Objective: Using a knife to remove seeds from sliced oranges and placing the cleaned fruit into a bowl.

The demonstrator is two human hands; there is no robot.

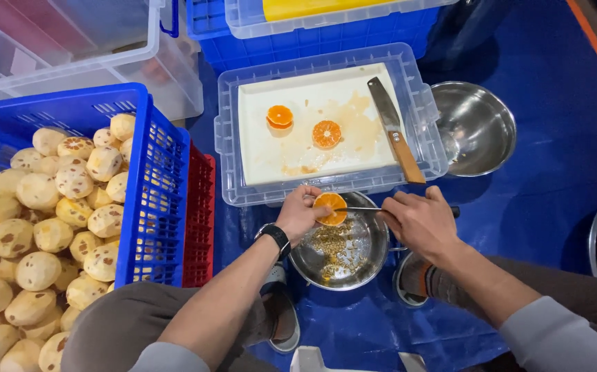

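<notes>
An orange half (330,207), cut face up, sits gripped in the left hand (300,212) above a steel bowl (367,258) of seeds. The right hand (419,220), just beside it, clasps a thin tool (360,208) whose tip touches the fruit.

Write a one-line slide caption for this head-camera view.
Left hand holds an orange half over a seed-filled steel bowl; right hand works it with a thin tool.
</notes>
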